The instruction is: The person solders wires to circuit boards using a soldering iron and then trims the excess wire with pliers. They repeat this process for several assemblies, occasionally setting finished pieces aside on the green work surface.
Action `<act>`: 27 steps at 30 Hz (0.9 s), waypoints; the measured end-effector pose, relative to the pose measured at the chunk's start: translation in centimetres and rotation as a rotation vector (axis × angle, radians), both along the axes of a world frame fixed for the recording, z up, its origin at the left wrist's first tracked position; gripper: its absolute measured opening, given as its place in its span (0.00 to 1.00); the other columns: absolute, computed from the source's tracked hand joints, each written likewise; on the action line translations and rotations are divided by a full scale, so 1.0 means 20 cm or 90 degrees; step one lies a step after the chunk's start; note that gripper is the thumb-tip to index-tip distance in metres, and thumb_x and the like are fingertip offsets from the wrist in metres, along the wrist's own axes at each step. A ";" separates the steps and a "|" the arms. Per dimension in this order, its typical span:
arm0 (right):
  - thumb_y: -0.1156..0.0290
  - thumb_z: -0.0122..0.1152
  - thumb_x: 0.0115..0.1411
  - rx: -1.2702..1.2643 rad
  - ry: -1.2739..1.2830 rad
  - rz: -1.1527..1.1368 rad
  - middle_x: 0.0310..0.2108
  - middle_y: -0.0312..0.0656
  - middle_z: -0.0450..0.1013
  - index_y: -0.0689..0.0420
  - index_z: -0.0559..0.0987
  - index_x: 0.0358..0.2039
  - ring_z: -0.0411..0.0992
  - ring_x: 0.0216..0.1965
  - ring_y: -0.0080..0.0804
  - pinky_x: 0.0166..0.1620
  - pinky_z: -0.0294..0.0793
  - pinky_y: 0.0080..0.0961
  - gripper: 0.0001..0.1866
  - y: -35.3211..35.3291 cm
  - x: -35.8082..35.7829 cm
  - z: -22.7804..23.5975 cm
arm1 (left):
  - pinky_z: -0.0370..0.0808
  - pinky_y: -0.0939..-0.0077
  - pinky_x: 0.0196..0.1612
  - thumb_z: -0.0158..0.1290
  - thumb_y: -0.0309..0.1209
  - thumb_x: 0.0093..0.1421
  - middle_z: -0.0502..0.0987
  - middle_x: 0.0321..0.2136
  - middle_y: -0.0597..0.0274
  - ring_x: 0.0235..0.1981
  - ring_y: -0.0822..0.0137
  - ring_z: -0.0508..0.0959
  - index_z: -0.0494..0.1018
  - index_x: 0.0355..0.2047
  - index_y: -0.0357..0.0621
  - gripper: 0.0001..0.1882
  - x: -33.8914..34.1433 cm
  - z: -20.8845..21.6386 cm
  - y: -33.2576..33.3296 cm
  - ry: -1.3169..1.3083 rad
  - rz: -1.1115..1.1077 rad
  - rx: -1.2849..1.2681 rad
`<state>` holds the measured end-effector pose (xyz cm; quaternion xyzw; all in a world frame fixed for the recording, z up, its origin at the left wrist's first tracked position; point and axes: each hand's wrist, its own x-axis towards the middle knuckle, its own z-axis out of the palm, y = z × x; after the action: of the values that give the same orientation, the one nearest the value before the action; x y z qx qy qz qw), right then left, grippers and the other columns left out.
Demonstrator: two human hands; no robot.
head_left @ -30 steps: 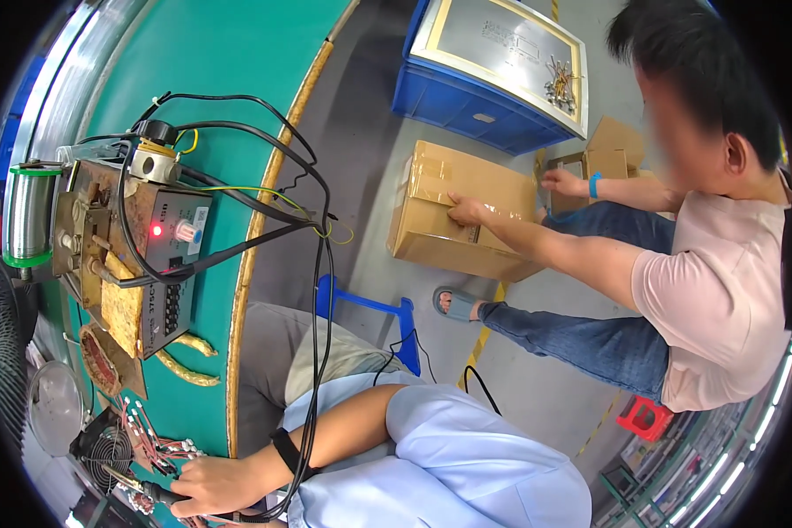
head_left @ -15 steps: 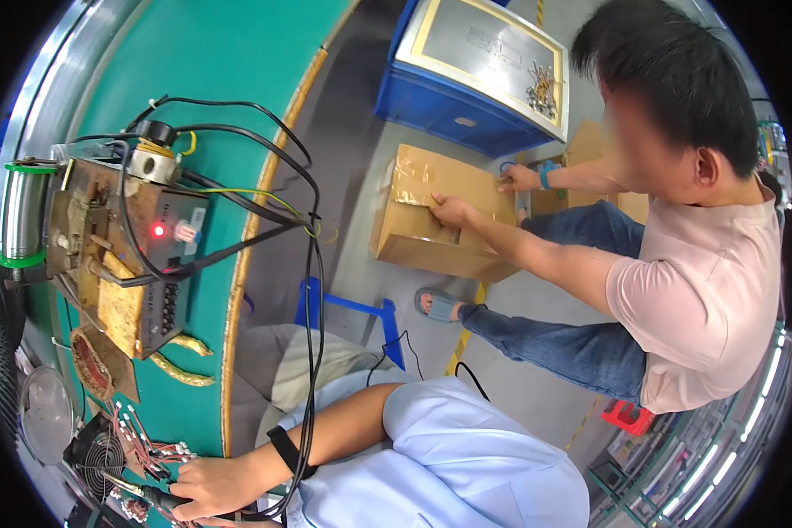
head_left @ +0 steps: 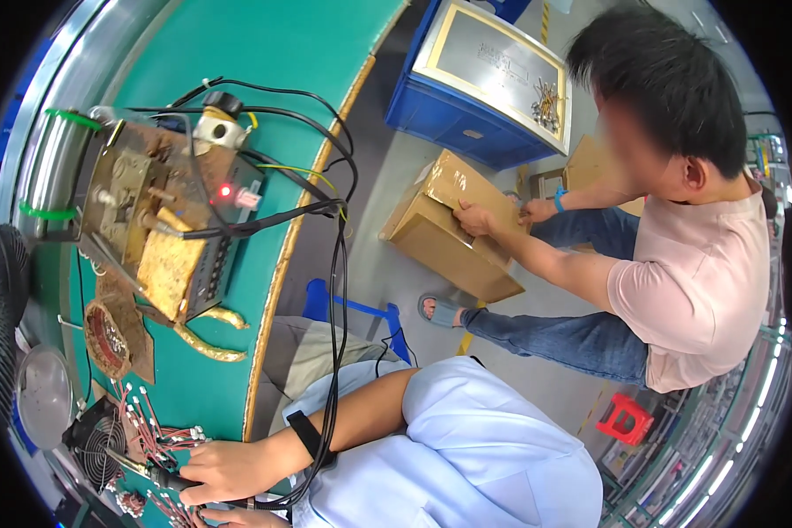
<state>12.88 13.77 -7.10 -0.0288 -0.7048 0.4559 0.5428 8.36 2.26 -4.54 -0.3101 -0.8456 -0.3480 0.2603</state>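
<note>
My right hand (head_left: 229,473), with a black band on its wrist, is closed round the dark handle of a soldering iron (head_left: 169,478). The iron's metal tip points left toward a black fan with a round wire grille (head_left: 97,451). Just beyond the hand lie red and white wires with small white connectors (head_left: 160,431). At the bottom edge, only part of my left hand (head_left: 242,517) shows below the right one. Its fingers look bent in, close to more wires (head_left: 174,509); what they hold is hidden.
A worn metal box with a red light (head_left: 194,229) stands on the green bench (head_left: 264,44), beside a green-rimmed spool (head_left: 59,167). Black cables (head_left: 339,290) hang across the bench edge. At right, a seated co-worker (head_left: 686,238) handles a cardboard box (head_left: 453,233); a blue crate (head_left: 458,128) stands behind.
The view has shifted, so the bench things sit further right. The co-worker's cardboard box has turned and tilted. My right hand keeps its hold on the soldering iron, and more of my left hand shows.
</note>
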 end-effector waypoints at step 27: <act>0.80 0.62 0.48 -0.373 -0.174 0.307 0.28 0.41 0.73 0.57 0.70 0.36 0.72 0.25 0.27 0.28 0.69 0.20 0.15 -0.03 0.07 0.17 | 0.69 0.83 0.34 0.49 0.19 0.52 0.68 0.34 0.58 0.31 0.72 0.71 0.67 0.36 0.34 0.09 -0.18 0.15 -0.17 -0.800 -0.358 0.286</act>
<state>14.29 13.22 -3.64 -0.0763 -0.5973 0.7436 0.2906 4.71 -1.05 -1.49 -0.1962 -0.6319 -0.6796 -0.3167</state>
